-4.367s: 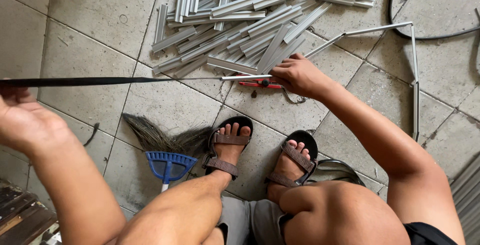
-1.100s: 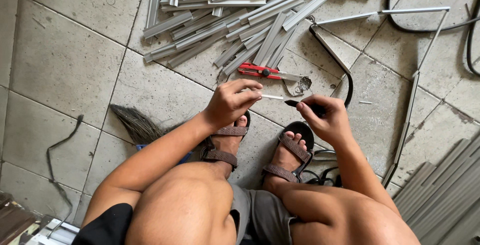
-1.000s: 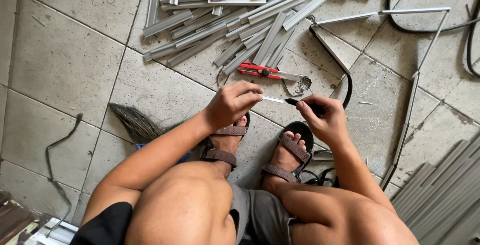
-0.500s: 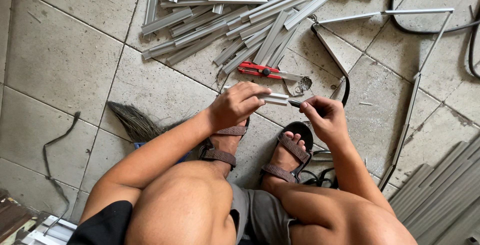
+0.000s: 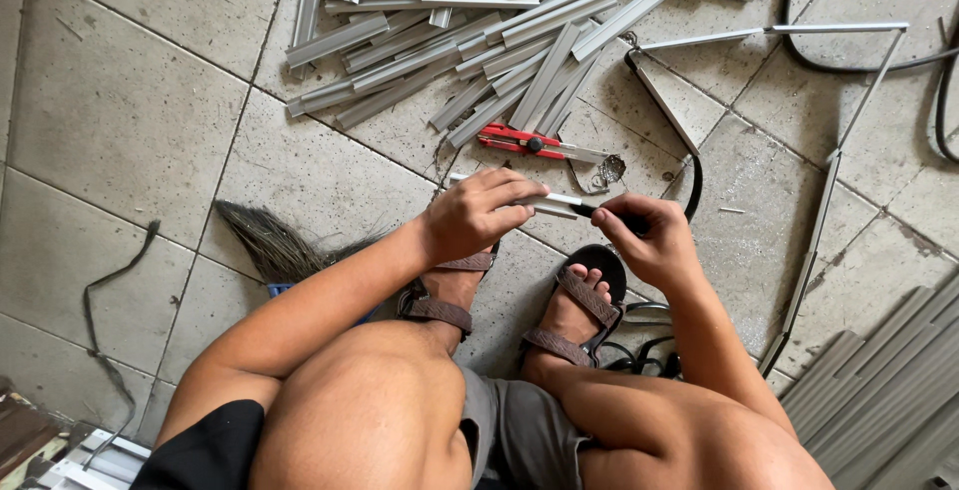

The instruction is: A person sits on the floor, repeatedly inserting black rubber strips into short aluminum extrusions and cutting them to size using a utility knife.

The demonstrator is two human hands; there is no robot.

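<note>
I squat on a tiled floor in brown sandals. My left hand [image 5: 479,215] grips a short grey metal strip [image 5: 559,201] held level in front of my knees. My right hand [image 5: 644,240] pinches a black rubber strip [image 5: 693,190] at the metal strip's right end, where the two meet. The rubber strip curves away over the tiles toward a thin metal frame [image 5: 849,120]. Red-handled pliers [image 5: 524,140] lie on the floor just beyond my hands.
A heap of short grey metal profiles [image 5: 479,40] covers the floor ahead. A broom with a blue head [image 5: 275,250] lies by my left foot. Long grey profiles [image 5: 889,390] lie at the right. Black cables [image 5: 879,60] run at the top right, another [image 5: 100,310] at the left.
Several seconds ago my arms were spread wide along a long black strip. Both hands now meet in front of me, the right hand's fingers working closer to the metal strip's end.
</note>
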